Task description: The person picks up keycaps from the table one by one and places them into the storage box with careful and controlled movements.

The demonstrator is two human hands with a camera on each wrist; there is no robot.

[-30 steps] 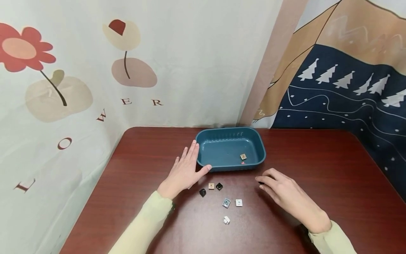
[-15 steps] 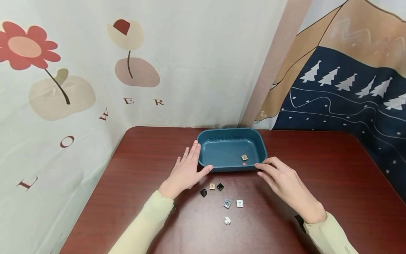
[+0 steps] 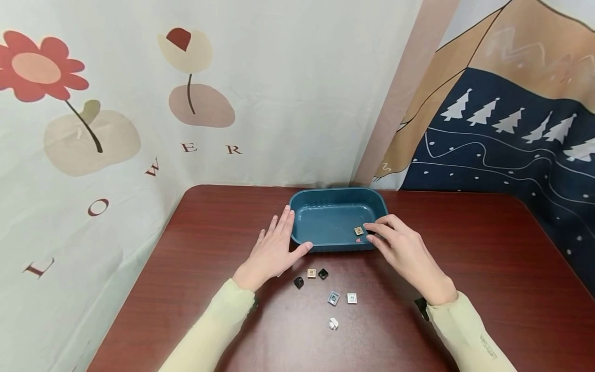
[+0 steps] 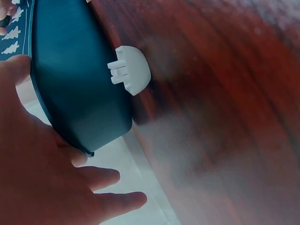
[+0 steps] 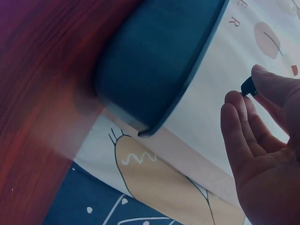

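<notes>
My right hand (image 3: 409, 254) pinches a small black keycap (image 5: 248, 86) between thumb and fingertips, over the right front corner of a blue plastic bin (image 3: 325, 219). Inside that bin lie a gold-coloured keycap (image 3: 358, 231) and a small pink-red piece (image 3: 358, 239). With fingers straight, my left hand (image 3: 269, 254) rests against the bin's left side, its thumb on the front rim. A white keycap (image 4: 133, 70), stem showing, lies beside the bin in the left wrist view, mostly hidden under that hand in the head view.
Before the bin lie two black keycaps (image 3: 299, 282), a beige one (image 3: 311, 273), a grey-blue one (image 3: 333, 298), a white one (image 3: 351, 298) and a white piece (image 3: 333, 323). The dark red table (image 3: 465, 248) ends at a printed curtain (image 3: 288, 103).
My right hand has moved left and up from beside the bin to over its right front corner, carrying the black keycap. My left hand has stayed at the rim.
</notes>
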